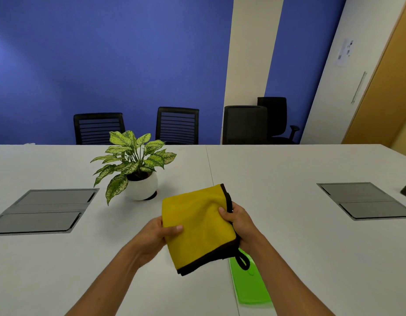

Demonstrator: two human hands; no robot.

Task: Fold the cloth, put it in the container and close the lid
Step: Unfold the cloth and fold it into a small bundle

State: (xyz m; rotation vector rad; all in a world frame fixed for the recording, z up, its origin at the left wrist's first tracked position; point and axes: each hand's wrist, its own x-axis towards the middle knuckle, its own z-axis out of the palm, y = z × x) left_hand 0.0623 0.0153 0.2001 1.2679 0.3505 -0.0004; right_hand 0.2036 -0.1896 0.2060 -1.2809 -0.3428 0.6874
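- The two bare forearms come in from the near edge, nearest of all, and meet over the white tabletop (pixel 288 236).
- The tabletop runs wide to left and right; two grey hatch panels (pixel 47 210) are let into it, one far left and one far right, both well apart from the work.
- The yellow cloth (pixel 197 224), edged in black, is held up above the tabletop between both hands, already folded into a thick square with several layers showing at its near corner; folding looks finished or nearly so.
- A green lid-like piece (pixel 250 283) lies flat on the tabletop at near right, partly under the cloth's hanging black loop (pixel 243 261). Whether it is the lid or the container itself I cannot tell; no open box is in view.
- The potted plant (pixel 138 169) stands just beyond the cloth to the left, close enough for its leaves to be brushed.
- The left hand (pixel 156 236) is closed on the cloth's left edge, thumb on top.
- The right hand (pixel 238 222) is closed on the right edge, thumb on top.
- Next, by my judgement: find the container and lower the cloth in without letting the layers spring open.
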